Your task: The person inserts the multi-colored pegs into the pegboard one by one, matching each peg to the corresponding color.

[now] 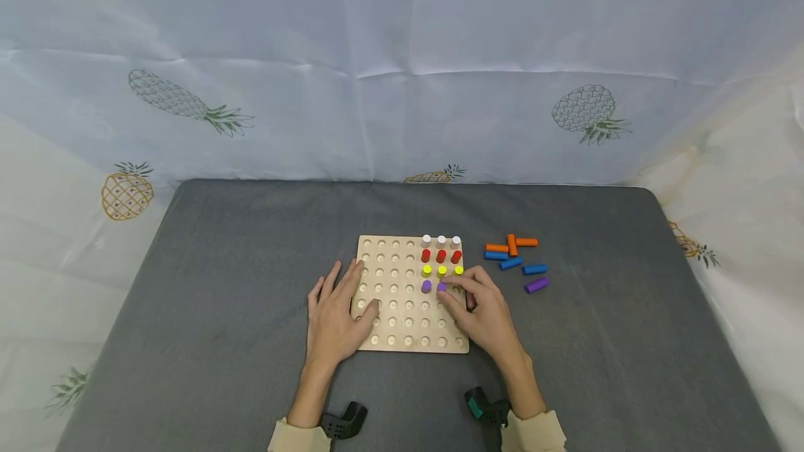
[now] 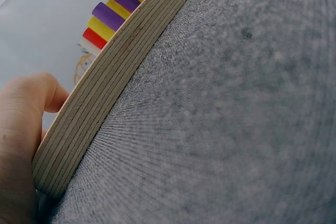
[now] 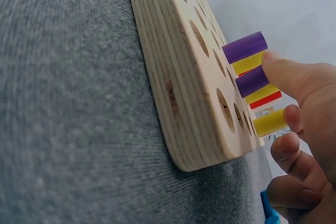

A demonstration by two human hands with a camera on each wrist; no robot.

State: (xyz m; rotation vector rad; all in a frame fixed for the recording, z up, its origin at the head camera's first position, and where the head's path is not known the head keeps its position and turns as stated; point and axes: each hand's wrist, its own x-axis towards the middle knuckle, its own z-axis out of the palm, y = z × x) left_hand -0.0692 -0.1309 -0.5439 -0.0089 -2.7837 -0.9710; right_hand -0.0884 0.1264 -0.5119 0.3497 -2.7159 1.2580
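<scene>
A square wooden pegboard (image 1: 408,323) lies on the table, with rows of round holes. White pegs (image 1: 442,240), red pegs (image 1: 441,257) and yellow pegs (image 1: 442,271) stand in its upper right part. Below them a purple peg (image 1: 426,287) stands upright. My right hand (image 1: 486,312) pinches a second purple peg (image 3: 252,81) beside it, which sits at a hole; how deep it is seated is hidden. My left hand (image 1: 336,319) rests on the board's left edge, fingers extended, its thumb over the top face.
Right of the board lie loose orange pegs (image 1: 511,245), blue pegs (image 1: 534,269) and one purple peg on the grey tablecloth (image 1: 251,243). A pineapple-print curtain (image 1: 377,124) hangs behind the table. Black devices (image 1: 344,421) are on both wrists.
</scene>
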